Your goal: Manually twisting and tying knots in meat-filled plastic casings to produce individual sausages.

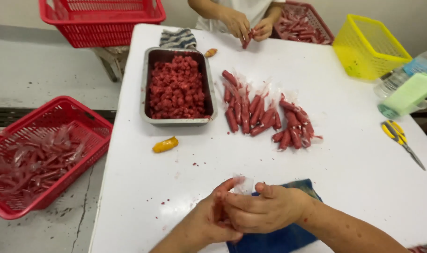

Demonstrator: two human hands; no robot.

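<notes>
Head view: two hands (244,213), one bag (244,185).

Both hands meet at the near edge of the white desk (354,178), over a blue cloth (288,236): the left hand (206,222) and right hand (265,208) pinch a small clear bag (244,185). Beyond the cloth stands a metal tray (145,89) of red mince, with filled red bags (265,115) to its right.

Small clear plastic bag (244,185), upright, pinched.
</notes>
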